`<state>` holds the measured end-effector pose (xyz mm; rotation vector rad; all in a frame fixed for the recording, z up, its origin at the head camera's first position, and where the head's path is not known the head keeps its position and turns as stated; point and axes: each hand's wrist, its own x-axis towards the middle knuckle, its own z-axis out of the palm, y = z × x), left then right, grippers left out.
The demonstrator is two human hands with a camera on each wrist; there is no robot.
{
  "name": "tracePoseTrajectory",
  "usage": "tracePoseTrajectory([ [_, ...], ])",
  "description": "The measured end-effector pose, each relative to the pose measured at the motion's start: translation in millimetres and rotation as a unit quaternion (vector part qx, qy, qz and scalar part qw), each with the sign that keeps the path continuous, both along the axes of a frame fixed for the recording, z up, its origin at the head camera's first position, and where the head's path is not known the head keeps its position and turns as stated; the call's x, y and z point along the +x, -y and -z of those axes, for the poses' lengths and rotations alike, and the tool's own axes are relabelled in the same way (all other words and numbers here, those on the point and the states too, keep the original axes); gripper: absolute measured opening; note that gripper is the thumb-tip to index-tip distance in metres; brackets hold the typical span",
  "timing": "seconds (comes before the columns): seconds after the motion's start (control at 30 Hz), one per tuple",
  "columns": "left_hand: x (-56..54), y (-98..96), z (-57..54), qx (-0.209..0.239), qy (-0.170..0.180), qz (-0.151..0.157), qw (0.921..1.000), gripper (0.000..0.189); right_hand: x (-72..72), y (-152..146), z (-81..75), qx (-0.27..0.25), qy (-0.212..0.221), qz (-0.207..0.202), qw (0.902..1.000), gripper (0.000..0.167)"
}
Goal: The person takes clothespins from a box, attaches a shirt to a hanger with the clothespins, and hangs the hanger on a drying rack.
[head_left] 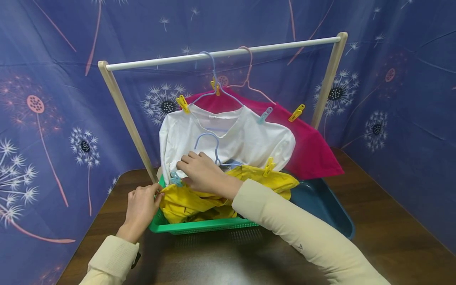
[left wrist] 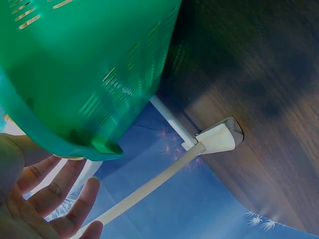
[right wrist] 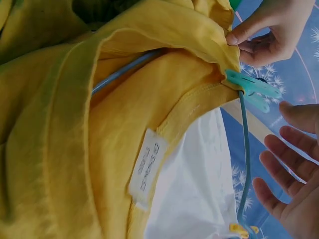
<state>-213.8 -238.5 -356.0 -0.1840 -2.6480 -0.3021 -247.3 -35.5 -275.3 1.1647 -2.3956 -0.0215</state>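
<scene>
A yellow garment (head_left: 185,202) lies over the green basket (head_left: 199,226) on a blue hanger (head_left: 217,146). At its left corner my left hand (head_left: 140,208) pinches the cloth between thumb and finger, as the right wrist view shows. A teal clothespin (right wrist: 251,85) is clipped at that corner, close to the hanger's end. My right hand (right wrist: 296,184) is beside the clothespin with its fingers spread and apart from it, holding nothing. The garment's white label (right wrist: 148,167) faces up in the right wrist view.
Behind stands a rack with a white rail (head_left: 156,60) and wooden posts. A white shirt (head_left: 228,138) and a magenta garment (head_left: 313,150) hang there on hangers with clothespins. A dark blue tray (head_left: 325,204) sits right of the basket on the wooden table (head_left: 384,221).
</scene>
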Motion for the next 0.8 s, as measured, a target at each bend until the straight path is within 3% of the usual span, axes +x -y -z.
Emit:
tracePoseTrajectory([
  [0.3, -0.5, -0.3, 0.1, 0.006, 0.006, 0.0, 1.0, 0.009, 9.5, -31, 1.3, -0.021, -0.013, -0.038, 0.999, 0.02],
  [0.5, -0.7, 0.7, -0.1, 0.006, 0.014, -0.002, 0.9999, 0.015, 14.7, -58, 5.0, -0.07, -0.009, -0.069, 0.9951, 0.016],
  [0.8, 0.4, 0.8, -0.4, 0.009, 0.01, 0.003, 0.9999, 0.014, 14.3, -104, 5.3, -0.141, -0.008, -0.069, 0.9876, 0.02],
])
